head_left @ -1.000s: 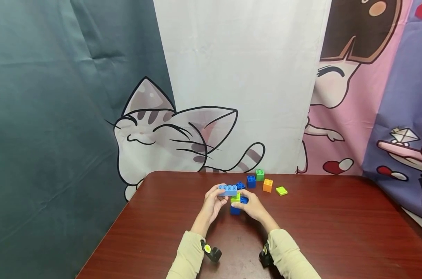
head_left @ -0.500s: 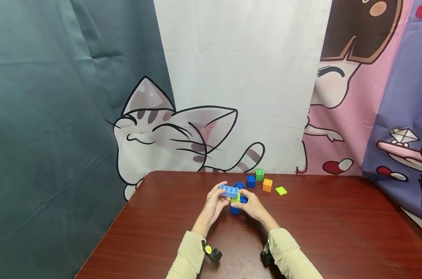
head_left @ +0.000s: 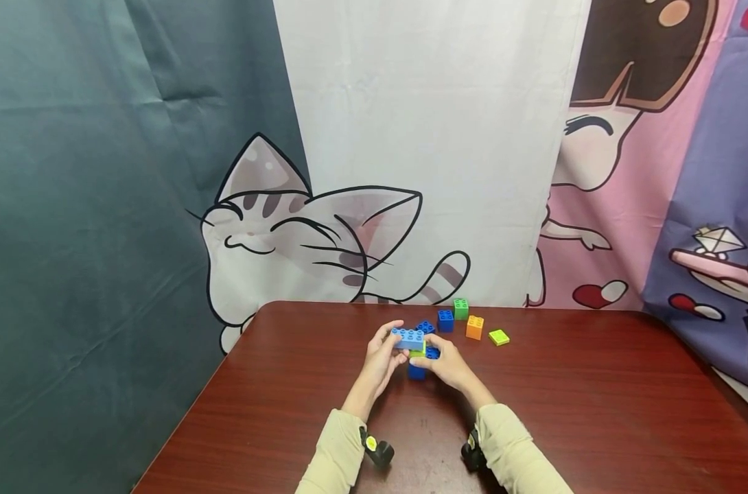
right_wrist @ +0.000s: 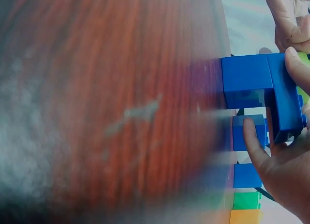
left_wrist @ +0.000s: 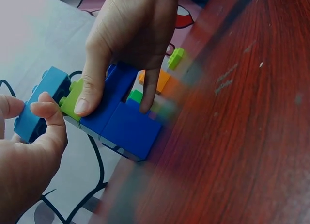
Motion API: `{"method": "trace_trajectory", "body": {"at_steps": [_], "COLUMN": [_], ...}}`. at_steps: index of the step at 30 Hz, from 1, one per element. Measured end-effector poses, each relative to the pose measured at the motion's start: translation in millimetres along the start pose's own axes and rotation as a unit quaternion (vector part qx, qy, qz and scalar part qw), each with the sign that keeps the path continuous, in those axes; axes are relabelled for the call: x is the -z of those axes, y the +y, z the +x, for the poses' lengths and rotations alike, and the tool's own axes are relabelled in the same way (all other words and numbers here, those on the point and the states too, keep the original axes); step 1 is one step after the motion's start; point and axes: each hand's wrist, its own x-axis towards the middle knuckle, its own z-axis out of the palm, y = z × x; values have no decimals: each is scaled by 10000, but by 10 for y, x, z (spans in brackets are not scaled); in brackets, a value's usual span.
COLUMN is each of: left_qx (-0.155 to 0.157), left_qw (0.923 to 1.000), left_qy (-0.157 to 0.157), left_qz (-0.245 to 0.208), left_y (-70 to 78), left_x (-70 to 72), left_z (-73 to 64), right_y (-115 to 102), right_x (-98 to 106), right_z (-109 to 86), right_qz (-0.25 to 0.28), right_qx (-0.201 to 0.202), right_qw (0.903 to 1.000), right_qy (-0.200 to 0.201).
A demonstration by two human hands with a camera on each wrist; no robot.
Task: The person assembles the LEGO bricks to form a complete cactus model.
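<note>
My left hand (head_left: 377, 358) pinches a light blue toy building brick (head_left: 407, 338) with two rows of studs. In the left wrist view, that light blue brick (left_wrist: 41, 105) is beside the studded side of a lime green brick (left_wrist: 72, 100); some lime studs show, and whether the two touch I cannot tell. The lime brick tops a stack of dark blue bricks (left_wrist: 130, 129), one long brick over a lower block. My right hand (head_left: 449, 363) grips this stack, thumb on one side. In the right wrist view, the long dark blue brick (right_wrist: 286, 95) overhangs the lower block (right_wrist: 246, 81).
Behind the hands on the brown table (head_left: 287, 398) stand a low dark blue brick (head_left: 425, 327), a dark blue brick (head_left: 445, 321), a green brick (head_left: 461, 309) and an orange brick (head_left: 475, 327). A flat lime piece (head_left: 499, 337) lies to their right. A printed cloth hangs behind.
My left hand has brought the light blue brick slightly right and down, over the lime green brick. My right hand has stayed in place on the stack.
</note>
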Motion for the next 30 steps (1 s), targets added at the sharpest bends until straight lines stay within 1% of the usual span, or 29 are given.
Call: {"method": "trace_trajectory", "body": {"at_steps": [5,8,10,13,16,20,23,27,30], "left_qx": [-60,-146,-294,-587,-805,-835,-859,-981,-1035], "left_qw": [9998,9989,9971,9921,9873,9862,9849,9814,9803], "left_qy": [57,140,162,128,159,304,294,208,142], "left_qz": [195,425,687,1098,1359,1399,1474,1640,1677], "left_y": [23,25,17,-1,-11,-21,2,106,188], "left_x": [21,35,33,20,3,-5,-19,-82,-130], "left_z": [-11,-19,-22,-18,-11,0,-11,-87,-155], "right_y": [-11,-2,9,13,9,5,8,19,29], "right_x": [-27,-38,-33,-13,4,10,7,11,17], "right_z": [12,11,6,-6,-9,-6,-3,2,1], "right_qz": [90,68,32,-33,-58,-60,-30,6,-49], "right_qx": [-7,-24,-49,-115,-147,-87,-66,-58,-60], "right_qw": [10000,9999,9999,9999,9999,9999,10000,10000,10000], "right_qy": [-26,-84,-86,-40,-3,-67,-56,-36,-17]}}
